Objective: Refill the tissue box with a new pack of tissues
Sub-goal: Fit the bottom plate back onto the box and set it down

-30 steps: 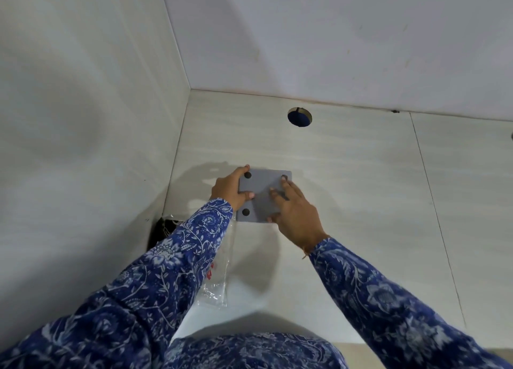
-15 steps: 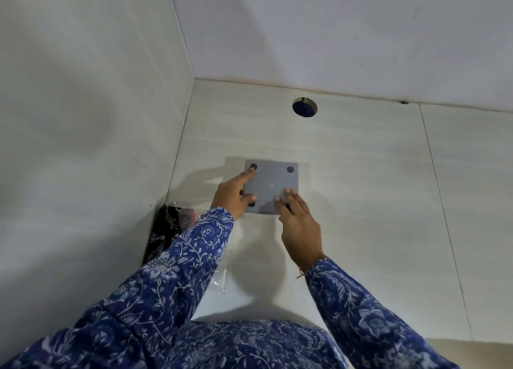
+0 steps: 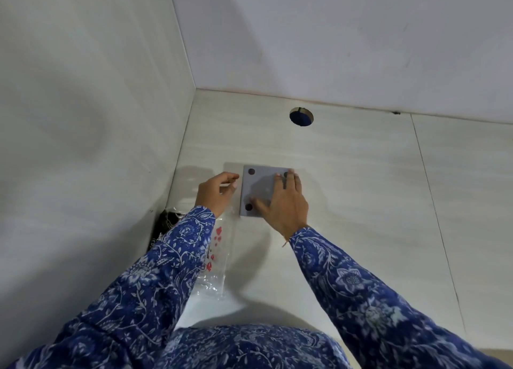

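A grey square tissue box [image 3: 261, 187] lies on the white counter with its flat underside up, showing dark round feet at the corners. My right hand [image 3: 283, 202] lies spread on top of it, fingers reaching its far right corner and thumb near the front left foot. My left hand [image 3: 216, 189] hovers just left of the box with its fingers loosely curled, holding nothing and apart from the box's edge. An empty clear plastic tissue wrapper [image 3: 219, 246] with red hearts lies on the counter under my left forearm. No tissues are visible.
The white counter [image 3: 361, 202] ends at walls on the left and at the back. A round hole [image 3: 301, 116] is cut in the counter near the back wall. A dark bag-like object [image 3: 166, 221] sits against the left wall.
My left hand has come off the box and drawn a little to the left. My right hand has slid forward from the box's near edge to cover its top.
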